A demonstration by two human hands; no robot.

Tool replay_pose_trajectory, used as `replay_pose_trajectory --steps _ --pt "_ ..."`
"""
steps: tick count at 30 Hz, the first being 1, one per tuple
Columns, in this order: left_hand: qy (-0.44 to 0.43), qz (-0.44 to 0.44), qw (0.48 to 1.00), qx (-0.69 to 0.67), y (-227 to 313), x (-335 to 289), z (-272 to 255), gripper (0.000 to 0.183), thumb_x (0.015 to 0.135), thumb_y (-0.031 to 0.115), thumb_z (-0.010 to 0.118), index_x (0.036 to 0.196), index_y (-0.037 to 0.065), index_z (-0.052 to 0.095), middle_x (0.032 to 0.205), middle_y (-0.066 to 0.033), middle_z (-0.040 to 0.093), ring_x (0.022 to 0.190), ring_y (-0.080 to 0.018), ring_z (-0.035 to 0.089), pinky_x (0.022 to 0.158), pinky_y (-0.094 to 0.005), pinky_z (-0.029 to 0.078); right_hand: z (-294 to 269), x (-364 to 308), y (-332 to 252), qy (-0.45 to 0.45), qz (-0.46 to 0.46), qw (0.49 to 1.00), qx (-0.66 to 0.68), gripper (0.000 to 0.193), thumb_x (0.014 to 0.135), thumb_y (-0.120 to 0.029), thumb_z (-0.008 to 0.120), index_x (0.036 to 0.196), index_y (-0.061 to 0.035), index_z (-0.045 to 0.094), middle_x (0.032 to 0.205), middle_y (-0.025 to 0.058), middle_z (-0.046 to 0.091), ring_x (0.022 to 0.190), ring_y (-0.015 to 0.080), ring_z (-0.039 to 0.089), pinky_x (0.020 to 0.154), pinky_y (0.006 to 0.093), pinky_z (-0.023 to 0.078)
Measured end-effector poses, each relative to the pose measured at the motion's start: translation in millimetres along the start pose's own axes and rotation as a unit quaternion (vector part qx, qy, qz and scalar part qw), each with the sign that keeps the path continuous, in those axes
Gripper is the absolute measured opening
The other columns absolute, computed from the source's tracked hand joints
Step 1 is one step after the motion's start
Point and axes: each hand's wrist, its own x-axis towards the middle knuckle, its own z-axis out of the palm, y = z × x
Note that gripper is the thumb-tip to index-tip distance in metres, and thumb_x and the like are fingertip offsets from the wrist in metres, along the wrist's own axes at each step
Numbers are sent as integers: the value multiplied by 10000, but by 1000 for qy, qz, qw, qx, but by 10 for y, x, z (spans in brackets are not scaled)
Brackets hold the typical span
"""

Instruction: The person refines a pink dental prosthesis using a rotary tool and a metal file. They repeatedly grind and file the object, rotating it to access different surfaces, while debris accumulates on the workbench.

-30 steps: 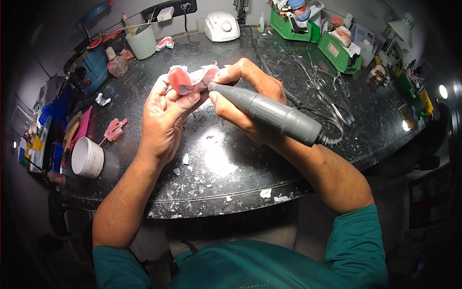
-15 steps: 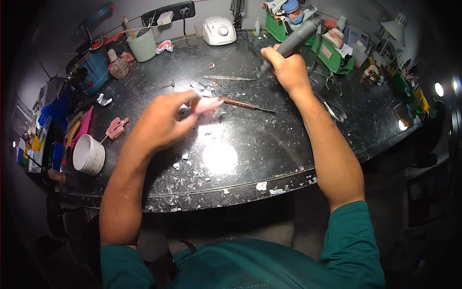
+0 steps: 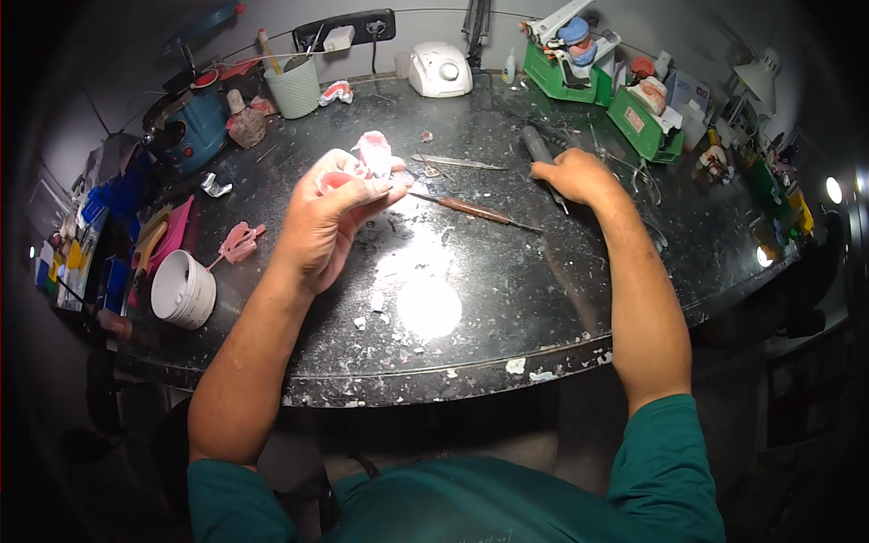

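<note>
My left hand (image 3: 326, 222) is raised above the dark speckled bench (image 3: 507, 299) and pinches a pink and white denture piece (image 3: 373, 152) between thumb and fingers. My right hand (image 3: 579, 174) is stretched out to the back right, its fingers curled on the near end of a grey rotary handpiece (image 3: 534, 143) that lies along the bench. Between the two hands lie a wooden-handled instrument (image 3: 471, 210) and a flat metal spatula (image 3: 457, 163).
A white bowl (image 3: 184, 290) and pink wax pieces (image 3: 237, 242) sit at the left. At the back stand a blue pot (image 3: 195, 127), a pale cup of tools (image 3: 297, 88) and a white control box (image 3: 439, 71). Green holders (image 3: 643, 122) stand back right. Chips litter the bench front.
My right hand has taken the handpiece away from the denture, out to the back right and down onto the bench. My left hand has kept the denture and turned it upward.
</note>
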Motion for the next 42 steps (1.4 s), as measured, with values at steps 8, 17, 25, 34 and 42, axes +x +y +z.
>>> replay_pose_trajectory --steps 8,17,25,34,42 --pt "-56 91 994 8 15 -24 147 499 963 26 602 1428 -6 422 1342 -187 567 1178 -278 650 1058 -394 530 -3 -203 -91 106 15 992 -66 625 847 -541 670 1167 -6 723 1116 217 730 1049 372 705 951 464 530" --pt "-21 83 996 -10 -28 -18 96 404 951 52 596 1340 25 490 1191 -101 581 1110 -212 627 962 -380 558 370 -570 -578 82 -369 920 101 354 892 -379 746 936 -39 654 1041 143 675 991 329 668 869 442 522" --pt "12 32 993 -111 39 -35 99 452 1022 452 466 1195 45 562 1021 -63 555 812 -171 518 651 -308 442 244 -647 -714 155 -410 858 270 212 995 -158 609 1177 -53 577 1028 166 687 935 373 688 803 448 547" --pt "1 0 996 -87 -35 -18 59 411 1104 464 335 1201 122 541 988 -55 612 828 -146 559 545 -242 405 345 -1019 -878 217 -491 838 100 501 898 -138 659 1357 -336 631 887 53 585 728 244 648 630 389 563" --pt "-5 27 999 -20 -66 -34 123 361 1113 387 343 1202 100 542 979 -22 565 854 -95 530 686 -271 445 290 -1080 -866 226 -476 848 47 496 861 -114 663 1332 -268 648 902 78 608 767 256 695 635 393 590"
